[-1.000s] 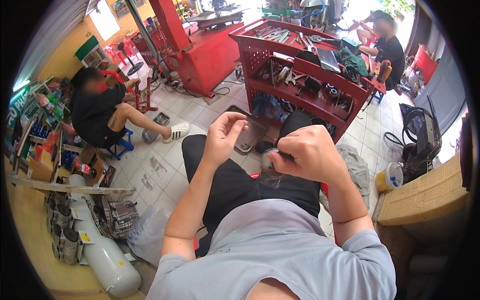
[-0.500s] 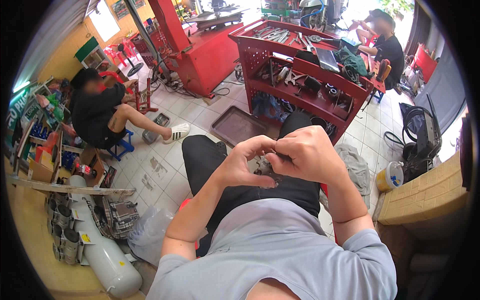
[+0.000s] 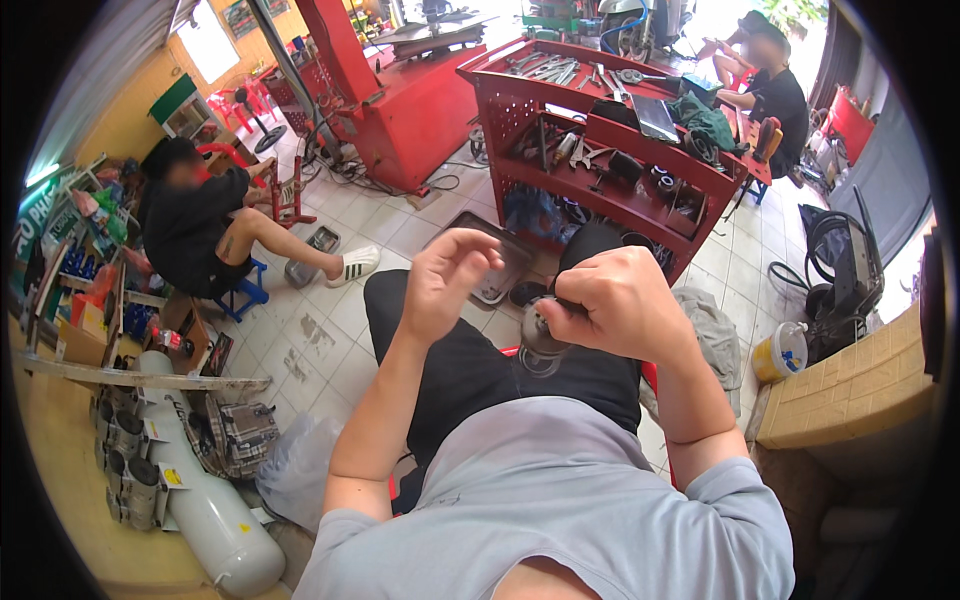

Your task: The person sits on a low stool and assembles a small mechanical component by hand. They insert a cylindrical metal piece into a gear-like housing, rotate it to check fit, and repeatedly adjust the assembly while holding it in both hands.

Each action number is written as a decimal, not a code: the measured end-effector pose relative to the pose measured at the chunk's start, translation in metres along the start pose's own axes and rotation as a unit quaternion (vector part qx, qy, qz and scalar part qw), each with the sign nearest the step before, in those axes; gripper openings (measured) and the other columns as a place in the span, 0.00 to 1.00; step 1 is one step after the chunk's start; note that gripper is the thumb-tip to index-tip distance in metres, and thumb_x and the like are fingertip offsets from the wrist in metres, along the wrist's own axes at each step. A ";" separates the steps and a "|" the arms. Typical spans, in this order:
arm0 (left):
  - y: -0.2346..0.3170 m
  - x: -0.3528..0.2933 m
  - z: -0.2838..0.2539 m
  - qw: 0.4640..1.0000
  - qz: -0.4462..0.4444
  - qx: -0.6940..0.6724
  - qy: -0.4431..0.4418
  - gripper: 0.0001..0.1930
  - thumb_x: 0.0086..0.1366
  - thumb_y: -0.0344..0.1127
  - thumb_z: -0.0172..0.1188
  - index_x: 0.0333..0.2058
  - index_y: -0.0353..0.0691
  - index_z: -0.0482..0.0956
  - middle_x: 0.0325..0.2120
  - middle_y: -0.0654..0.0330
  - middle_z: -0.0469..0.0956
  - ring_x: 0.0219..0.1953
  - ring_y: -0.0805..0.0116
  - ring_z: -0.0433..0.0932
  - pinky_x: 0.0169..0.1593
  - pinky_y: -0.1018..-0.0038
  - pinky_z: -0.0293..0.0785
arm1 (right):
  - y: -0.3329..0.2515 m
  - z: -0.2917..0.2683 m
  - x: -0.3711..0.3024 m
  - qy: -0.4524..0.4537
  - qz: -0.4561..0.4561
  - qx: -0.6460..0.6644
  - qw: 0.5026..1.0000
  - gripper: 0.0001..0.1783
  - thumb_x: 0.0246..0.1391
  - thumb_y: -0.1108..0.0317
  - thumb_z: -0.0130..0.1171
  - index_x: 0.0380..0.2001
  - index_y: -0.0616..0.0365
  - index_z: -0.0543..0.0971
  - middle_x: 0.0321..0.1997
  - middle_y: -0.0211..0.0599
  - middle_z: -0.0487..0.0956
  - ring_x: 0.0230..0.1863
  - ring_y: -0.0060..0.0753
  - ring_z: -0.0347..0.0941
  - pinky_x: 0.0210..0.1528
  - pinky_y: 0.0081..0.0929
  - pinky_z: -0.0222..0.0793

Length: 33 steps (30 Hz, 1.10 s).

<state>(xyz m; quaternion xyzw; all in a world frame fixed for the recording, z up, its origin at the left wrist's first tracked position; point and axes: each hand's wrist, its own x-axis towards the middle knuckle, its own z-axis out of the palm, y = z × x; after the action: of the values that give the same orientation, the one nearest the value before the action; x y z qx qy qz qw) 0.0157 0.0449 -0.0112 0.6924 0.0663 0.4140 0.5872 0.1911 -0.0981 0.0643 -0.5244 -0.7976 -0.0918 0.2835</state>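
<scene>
Head view: gripping metal part (image 3: pixel 540 338) above lap (image 3: pixel 462 385) in right hand (image 3: pixel 625 305), apparently between thumb and curled fingers; holding left hand (image 3: pixel 447 285) apart, loosely curled, seemingly empty. Probably mid-handling. For two-handed work, need to bring left hand across, with right grip steady.

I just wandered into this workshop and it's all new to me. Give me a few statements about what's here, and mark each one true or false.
1. The right hand holds a greyish metal part. True.
2. The left hand grips that same part. False: the left hand is raised apart from it, its fingers loosely curved.
3. Wrenches lie on top of the red tool cart. True.
4. The seated co-worker on the left uses a yellow stool. False: that co-worker's low stool is blue.
5. A long white cylinder lies to the person's left. True.
</scene>
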 end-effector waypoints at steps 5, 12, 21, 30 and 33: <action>0.027 -0.004 0.021 0.976 0.017 0.049 -0.210 0.30 0.47 0.40 0.71 0.48 0.35 0.72 0.39 0.59 0.74 0.45 0.67 0.73 0.50 0.70 0.66 | -0.003 0.008 -0.001 0.031 -0.001 0.041 0.999 0.13 0.43 0.60 0.60 0.13 0.55 0.75 0.11 0.36 0.71 0.14 0.41 0.68 0.17 0.32 0.62; 0.022 -0.011 0.039 0.971 -0.070 0.079 -0.216 0.36 0.39 0.31 0.74 0.50 0.34 0.70 0.44 0.59 0.73 0.47 0.69 0.72 0.53 0.73 0.66 | -0.003 0.005 0.000 0.014 0.003 0.037 0.999 0.11 0.42 0.62 0.60 0.13 0.54 0.76 0.12 0.36 0.72 0.14 0.40 0.69 0.17 0.31 0.62; -0.030 0.010 -0.013 0.990 -0.021 0.058 0.127 0.07 0.64 0.31 0.55 0.38 0.35 0.74 0.34 0.63 0.77 0.36 0.77 0.75 0.43 0.80 0.71 | 0.000 0.003 0.000 0.004 0.000 -0.009 1.000 0.16 0.43 0.60 0.60 0.10 0.56 0.72 0.11 0.35 0.70 0.15 0.41 0.69 0.17 0.32 0.62; 0.018 0.000 0.000 0.987 0.030 0.064 -0.141 0.28 0.51 0.44 0.68 0.46 0.32 0.72 0.41 0.56 0.73 0.46 0.69 0.72 0.51 0.73 0.63 | -0.002 0.002 0.000 -0.005 0.008 -0.001 1.000 0.17 0.44 0.59 0.60 0.11 0.56 0.73 0.11 0.36 0.70 0.15 0.41 0.69 0.17 0.33 0.61; 0.031 -0.004 0.020 0.974 0.043 0.087 -0.207 0.35 0.41 0.42 0.74 0.48 0.35 0.71 0.43 0.57 0.71 0.47 0.66 0.71 0.51 0.71 0.64 | -0.002 0.006 -0.001 0.020 0.013 0.025 0.999 0.15 0.44 0.60 0.60 0.12 0.56 0.74 0.12 0.36 0.72 0.15 0.41 0.69 0.17 0.32 0.62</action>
<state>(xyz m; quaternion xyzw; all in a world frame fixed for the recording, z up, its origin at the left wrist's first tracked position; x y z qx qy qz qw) 0.0134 0.0181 0.0143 0.8137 -0.0501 0.2793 0.5073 0.1871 -0.0972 0.0590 -0.5256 -0.7868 -0.0786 0.3137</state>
